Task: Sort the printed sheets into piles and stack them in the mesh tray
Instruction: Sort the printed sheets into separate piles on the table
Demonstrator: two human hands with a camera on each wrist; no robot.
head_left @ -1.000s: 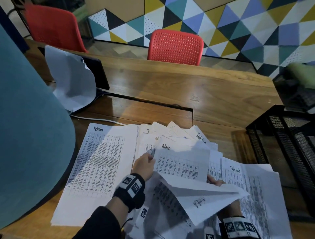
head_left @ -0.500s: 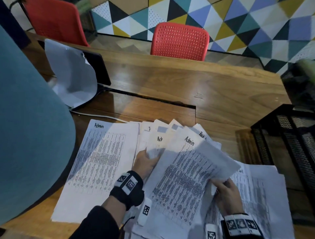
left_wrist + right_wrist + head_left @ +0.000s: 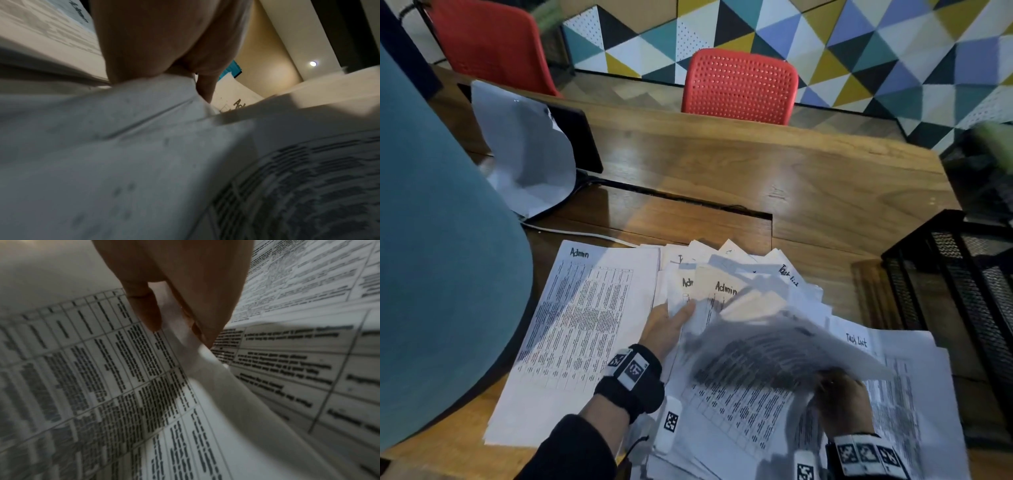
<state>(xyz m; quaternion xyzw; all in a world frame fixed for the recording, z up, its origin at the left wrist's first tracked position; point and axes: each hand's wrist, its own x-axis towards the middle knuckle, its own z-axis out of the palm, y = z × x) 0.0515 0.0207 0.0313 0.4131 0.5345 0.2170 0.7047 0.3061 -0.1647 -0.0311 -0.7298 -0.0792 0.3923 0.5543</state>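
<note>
Printed sheets point(image 3: 729, 298) fan beside mesh tray point(image 3: 959, 274) at right edge; right hand point(image 3: 839, 401) pinches blurred sheet point(image 3: 774, 346), left hand point(image 3: 667, 325) grips fan.

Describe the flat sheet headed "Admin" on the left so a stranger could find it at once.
Start at the wooden table and go to its near left part, beside the big teal shape. The Admin sheet lies there flat and alone, left of the left hand. Unlike the fanned heap of sheets beside it, it is fully uncovered, its handwritten heading at the top left corner.
</note>
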